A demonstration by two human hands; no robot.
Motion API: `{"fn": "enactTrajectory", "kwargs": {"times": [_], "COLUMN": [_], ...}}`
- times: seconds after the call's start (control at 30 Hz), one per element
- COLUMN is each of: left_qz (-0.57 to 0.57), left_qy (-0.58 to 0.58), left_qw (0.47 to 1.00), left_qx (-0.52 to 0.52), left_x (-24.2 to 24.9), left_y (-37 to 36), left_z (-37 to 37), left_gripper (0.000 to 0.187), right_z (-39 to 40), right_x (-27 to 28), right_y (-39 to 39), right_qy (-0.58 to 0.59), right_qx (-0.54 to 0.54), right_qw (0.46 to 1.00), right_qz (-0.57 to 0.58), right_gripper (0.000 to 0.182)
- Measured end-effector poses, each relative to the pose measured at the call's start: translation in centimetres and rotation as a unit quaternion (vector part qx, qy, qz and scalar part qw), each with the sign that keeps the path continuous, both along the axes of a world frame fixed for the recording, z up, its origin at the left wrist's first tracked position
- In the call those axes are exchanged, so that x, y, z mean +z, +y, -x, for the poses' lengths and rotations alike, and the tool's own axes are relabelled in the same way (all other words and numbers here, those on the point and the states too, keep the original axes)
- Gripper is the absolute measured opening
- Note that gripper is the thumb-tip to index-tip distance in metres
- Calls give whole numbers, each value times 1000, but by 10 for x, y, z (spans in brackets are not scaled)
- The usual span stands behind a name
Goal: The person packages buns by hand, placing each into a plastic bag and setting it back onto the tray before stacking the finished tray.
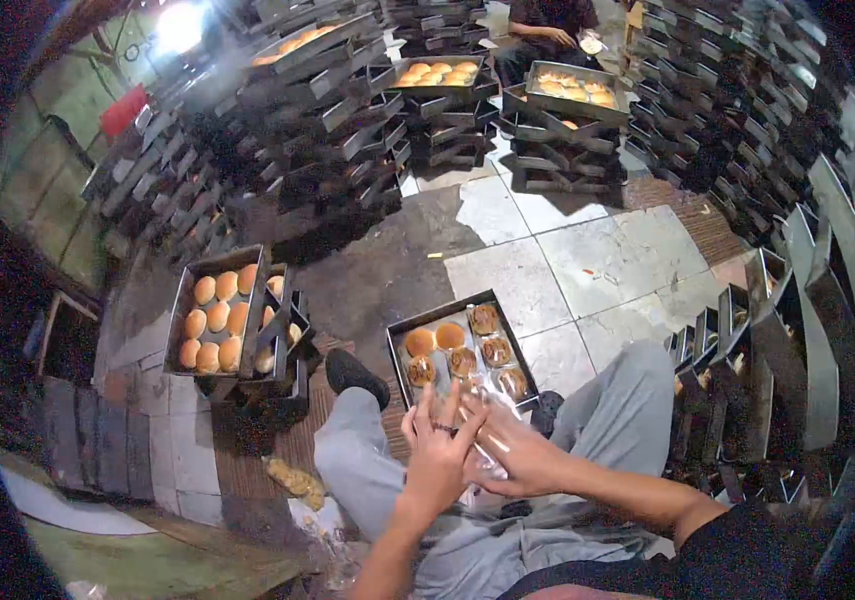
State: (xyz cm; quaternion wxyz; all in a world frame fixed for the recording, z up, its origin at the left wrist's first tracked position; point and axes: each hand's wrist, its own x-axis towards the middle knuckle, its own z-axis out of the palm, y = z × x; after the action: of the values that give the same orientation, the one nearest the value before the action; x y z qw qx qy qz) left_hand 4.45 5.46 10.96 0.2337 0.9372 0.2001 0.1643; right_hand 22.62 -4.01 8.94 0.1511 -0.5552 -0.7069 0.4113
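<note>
A dark metal tray [399,350] sits on the floor between my knees. Round buns lie in it: bare golden ones [450,336] at the upper left and several in clear wrappers with brown printing [495,352]. My left hand [436,445] is over the tray's near edge, fingers stretched out and apart, a ring on one. Its thumb lies close to a clear plastic bag [488,464]. My right hand [515,448] is closed around this crinkled bag, right beside the left. Glare and fingers hide whether a bun is inside.
At left, a stack of trays carries a top tray [179,300] of bare buns. Tall stacks of dark trays [332,150] line the back and right. Further bun trays [575,103] stand behind, near another person's hand [557,36]. A yellowish bag [294,481] lies by my left leg.
</note>
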Motion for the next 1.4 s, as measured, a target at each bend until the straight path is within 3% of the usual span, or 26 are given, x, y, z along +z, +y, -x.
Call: {"fn": "enactTrajectory", "kwargs": {"times": [0.07,0.13,0.17,0.2,0.27,0.33,0.37,0.4,0.43,0.5,0.53,0.6,0.63,0.67,0.73,0.83,0.9,0.97,1.0,1.13,1.2,1.23,1.27,1.33,1.37,1.4], "left_qz": [-60,-55,113,267,378,554,481,391,396,421,432,450,459,468,486,507,518,532,543,575,531,533,522,539,538,544], "left_qy": [-29,-7,-157,-295,-296,-312,-381,-432,-421,-425,-427,-437,-442,-448,-457,-484,-511,-543,-556,-615,-652,-632,-632,-618,-619,-611], "left_qw": [990,993,958,862,792,625,551,467,456,430,418,398,389,381,369,353,346,346,349,359,460,483,486,489,493,490], "left_qx": [122,100,210,315,376,453,566,665,677,676,675,670,665,660,647,619,592,549,524,403,286,288,304,299,290,301], "left_x": [28,24,12,-3,-35,-80,-126,-167,-174,-184,-188,-187,-184,-182,-172,-151,-129,-100,-96,-30,-41,-67,-41,-56,-66,-75], "left_y": [2,19,29,37,52,76,84,86,93,6,35,36,23,29,42,65,73,65,105,129,124,121,113,108,103,99], "left_z": [-7,1,-2,-1,21,51,84,110,105,168,184,173,202,203,202,189,181,203,143,92,70,84,62,58,50,42], "left_gripper": [51,60,60,60,62,65,61,56,56,57,58,59,60,60,62,64,65,66,67,70,73,69,64,61,61,61], "right_z": [3,14,23,37,83,104,104,101,95,73,55,15,-12,-38,-70,-81,-84,-84,-83,-79,-73,-91,-92,-76,-67,-94], "right_x": [20,0,-1,-7,-25,-27,-37,-49,-63,-145,-182,-304,-353,-388,-454,-444,-450,-472,-484,-435,-358,-440,-410,-312,-255,-351], "right_y": [38,66,76,89,100,114,130,153,176,218,251,298,331,343,379,409,418,391,368,302,278,263,253,229,214,215], "right_qy": [-101,-13,72,156,273,244,241,227,216,191,98,-105,-237,-291,-322,-292,-189,-116,-45,172,270,379,383,554,603,480], "right_qx": [-5,6,-11,-30,-46,-111,-107,-62,-16,-99,-146,-183,-133,-114,-113,-141,-305,-342,-375,-470,-538,-510,-509,-556,-521,-465], "right_qw": [966,976,974,965,940,952,957,953,941,971,984,971,961,947,939,946,925,931,926,864,797,772,771,608,595,744], "right_qz": [-239,-218,-213,-207,-199,-147,-123,-190,-259,-105,-8,-113,53,-67,-26,5,127,52,-18,-49,55,-11,-30,119,99,-3], "right_gripper": [103,105,105,106,102,81,81,62,44,17,12,27,46,57,59,48,34,32,33,34,29,28,28,30,29,31]}}
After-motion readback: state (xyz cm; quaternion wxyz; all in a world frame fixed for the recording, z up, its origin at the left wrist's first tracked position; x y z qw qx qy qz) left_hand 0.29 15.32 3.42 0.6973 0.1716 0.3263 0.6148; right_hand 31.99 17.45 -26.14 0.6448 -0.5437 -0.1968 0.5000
